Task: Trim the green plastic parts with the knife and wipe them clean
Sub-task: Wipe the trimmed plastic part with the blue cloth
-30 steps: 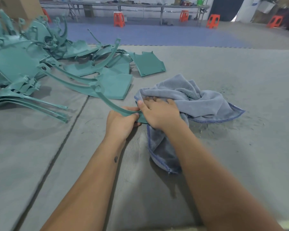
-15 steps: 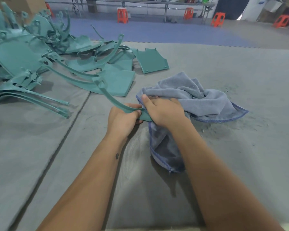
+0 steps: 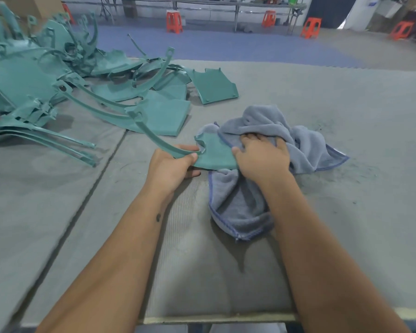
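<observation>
Both my bare forearms reach in from six o'clock toward the middle of the view. My left hand (image 3: pixel 172 168) is knuckles up, thumb and curled fingers pinching the curved green plastic part (image 3: pixel 211 156). My right hand (image 3: pixel 262 156), at three o'clock of the left, lies palm down, fingers spread and bent, pressing the crumpled grey-blue cloth (image 3: pixel 286 131) onto that part.
</observation>
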Tool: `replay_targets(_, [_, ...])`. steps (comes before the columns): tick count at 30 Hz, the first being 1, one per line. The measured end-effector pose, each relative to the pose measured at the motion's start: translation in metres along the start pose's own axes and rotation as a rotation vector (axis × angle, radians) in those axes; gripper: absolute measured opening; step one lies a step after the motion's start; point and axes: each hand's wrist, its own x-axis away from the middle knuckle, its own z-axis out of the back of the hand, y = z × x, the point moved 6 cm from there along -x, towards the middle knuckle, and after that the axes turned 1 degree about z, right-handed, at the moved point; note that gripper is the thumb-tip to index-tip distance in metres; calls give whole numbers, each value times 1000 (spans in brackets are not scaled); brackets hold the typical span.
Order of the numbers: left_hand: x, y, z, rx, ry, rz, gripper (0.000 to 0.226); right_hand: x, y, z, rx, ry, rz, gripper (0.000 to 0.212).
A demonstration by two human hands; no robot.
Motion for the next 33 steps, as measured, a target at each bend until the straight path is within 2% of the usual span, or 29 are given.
replay_targets(3, [-1, 1, 3, 44, 9, -5, 16, 8, 23, 9, -146, 211, -65, 32])
replay_targets(5, [-3, 2, 6, 141, 21, -3, 9, 13, 33, 13, -318, 323, -128, 30])
replay_targets(10, [-11, 5, 12, 438, 72, -8, 12, 19, 46, 27, -846, 597, -373, 25])
replay_targets(14, [-16, 5, 11, 599, 111, 25, 26, 26, 42, 36, -1406, 787, -367, 28])
replay_targets(16, [-18, 4, 12, 635, 111, 25, 29, 26, 31, 46, -1500, 790, -275, 27])
replay_targets(20, [-19, 3, 10, 547, 126, 34, 33, 23, -15, 56, -1536, 558, 29, 23])
replay_targets(24, [-19, 1, 17, 680, 175, 84, 44, 27, -40, 46, -1012, 382, 223, 10])
replay_targets(26, [-20, 1, 20, 748, 171, 91, 52, 31, -43, 42, -771, 418, 323, 9])
replay_targets(28, [-20, 2, 20, 760, 143, 105, 59, 35, -44, 43, -595, 501, 341, 11])
replay_targets(31, [-20, 1, 18, 688, 112, 143, 60, 33, -45, 43, -621, 462, 391, 11])
replay_targets(33, [-20, -1, 15, 569, 91, 158, 60, 28, -44, 35, -692, 331, 332, 27])
